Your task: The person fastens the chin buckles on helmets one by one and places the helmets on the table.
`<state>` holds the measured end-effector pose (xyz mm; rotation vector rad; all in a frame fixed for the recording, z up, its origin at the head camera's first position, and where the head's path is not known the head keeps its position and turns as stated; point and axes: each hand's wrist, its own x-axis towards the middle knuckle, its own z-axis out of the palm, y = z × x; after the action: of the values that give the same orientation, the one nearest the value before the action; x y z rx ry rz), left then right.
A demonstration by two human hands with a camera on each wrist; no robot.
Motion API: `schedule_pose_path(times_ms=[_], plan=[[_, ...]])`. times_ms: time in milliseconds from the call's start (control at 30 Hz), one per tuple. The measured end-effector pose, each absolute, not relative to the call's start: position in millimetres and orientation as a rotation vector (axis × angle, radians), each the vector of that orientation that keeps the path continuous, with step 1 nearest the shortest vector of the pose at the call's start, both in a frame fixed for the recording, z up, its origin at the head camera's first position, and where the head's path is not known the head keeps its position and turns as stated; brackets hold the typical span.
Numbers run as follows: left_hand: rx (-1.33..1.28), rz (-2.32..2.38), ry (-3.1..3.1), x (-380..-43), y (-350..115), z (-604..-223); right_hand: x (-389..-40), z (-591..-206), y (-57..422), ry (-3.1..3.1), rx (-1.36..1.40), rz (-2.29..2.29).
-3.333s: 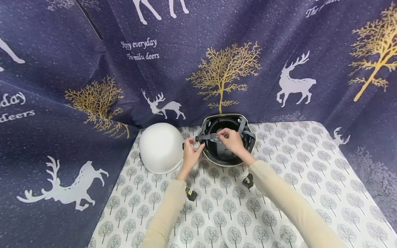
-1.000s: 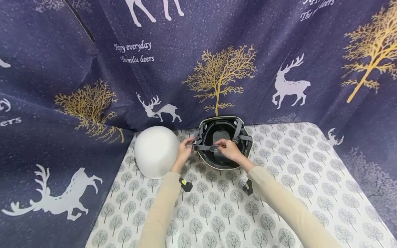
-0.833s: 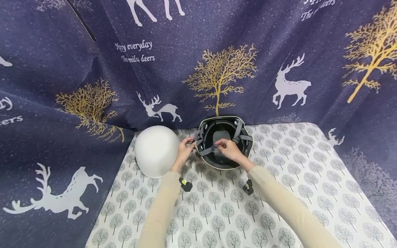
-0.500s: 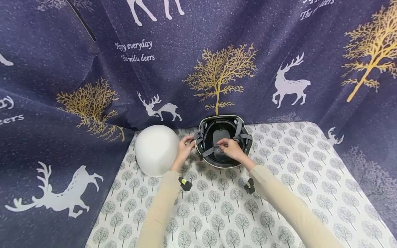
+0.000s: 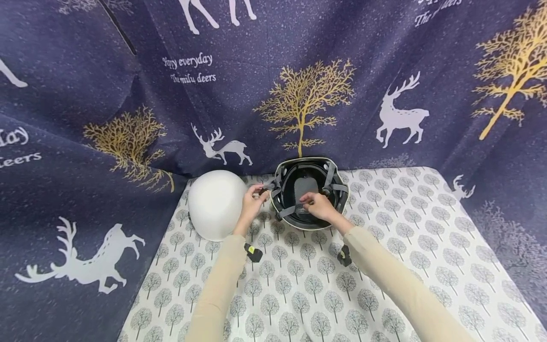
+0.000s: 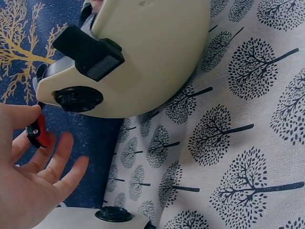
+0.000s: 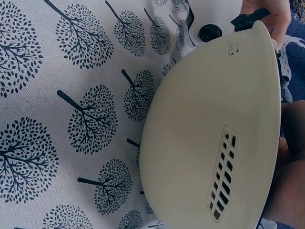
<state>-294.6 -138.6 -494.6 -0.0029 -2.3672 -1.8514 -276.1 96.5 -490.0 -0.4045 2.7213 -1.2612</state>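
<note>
Cream helmet (image 5: 309,222) sits upturned on the tree-print worktop (image 5: 295,304), against the foot of the dark blue deer-print hanging (image 5: 256,38), its black lining (image 5: 291,183) facing up. Both hands are at work on its straps. The left hand (image 5: 251,204) is raised just outside the helmet's left edge, in the gap beside a white helmet (image 5: 217,205) that rests dome up. Thumb and forefinger close on a small black-and-red buckle (image 6: 38,132); the other three fingers fan out, slightly bent, as the left wrist view shows. The left forearm, in a pale sleeve (image 5: 220,285), reaches up from the bottom edge with a slight lean to the right.

The right hand (image 5: 317,205) is held over the helmet's opening, wrist bent across the near right rim. Its thumb and fingertips pinch the end of a grey strap (image 5: 288,212) that runs from the near left rim. The right forearm, sleeve (image 5: 397,280) likewise pale, comes in on a long diagonal from the lower right. In the right wrist view the rim hides most of that hand; the slotted vent (image 7: 221,174) shows on the shell.
</note>
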Motion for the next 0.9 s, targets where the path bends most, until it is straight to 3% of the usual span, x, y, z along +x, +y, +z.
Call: schedule_pose_path(times_ms=[300,600,900], plan=[[0.023,-1.835,-2.385,-292.4,-140.0,-487.0,-267.0,-483.3,84.4,2.769,-0.495,-1.300],[-0.039,-1.888,-2.368,-287.6,-143.0,-478.2,-256.2,-477.8,63.1,2.781,-0.816,-1.260],[0.009,-1.836,-2.366,-293.3,-142.4,-488.3,-251.3,-483.7,50.3,2.797,-0.819,-1.048]])
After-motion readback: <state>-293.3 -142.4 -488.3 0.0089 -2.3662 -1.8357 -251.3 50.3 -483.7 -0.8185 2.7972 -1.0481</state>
